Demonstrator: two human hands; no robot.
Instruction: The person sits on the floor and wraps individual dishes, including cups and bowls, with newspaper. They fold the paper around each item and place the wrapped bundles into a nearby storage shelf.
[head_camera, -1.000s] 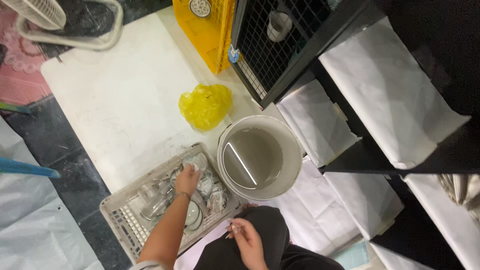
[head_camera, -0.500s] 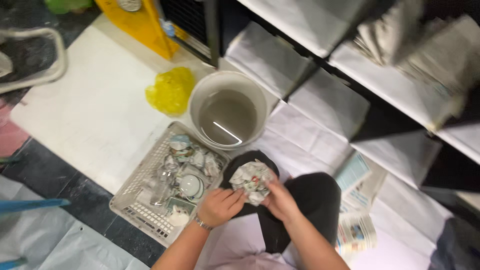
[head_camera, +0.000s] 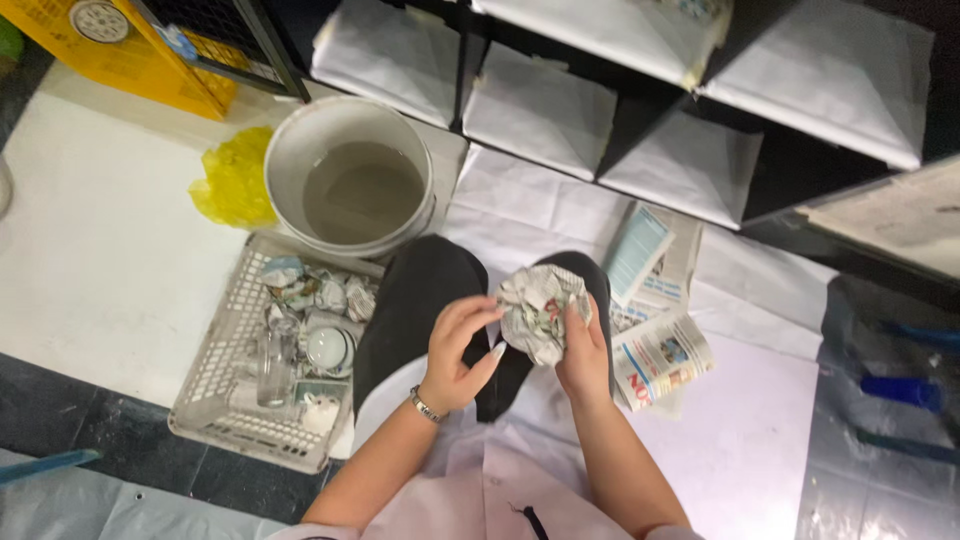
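Now both hands are at a crumpled newspaper bundle (head_camera: 540, 310), which is above the person's lap, over the dark knees. The right hand (head_camera: 585, 345) is closed around the bundle from below and from the right side. The left hand (head_camera: 458, 345) is half open, its fingertips (head_camera: 487, 312) touching the left edge of the bundle, and it wears a bracelet (head_camera: 425, 405) on the wrist. To the left stands a white basket (head_camera: 215, 390) with glasses and wrapped pieces. Behind it is a bucket (head_camera: 290, 150) of grey water, beside a yellow bag (head_camera: 235, 180). Newspapers (head_camera: 660, 350) lie just right of the knees.
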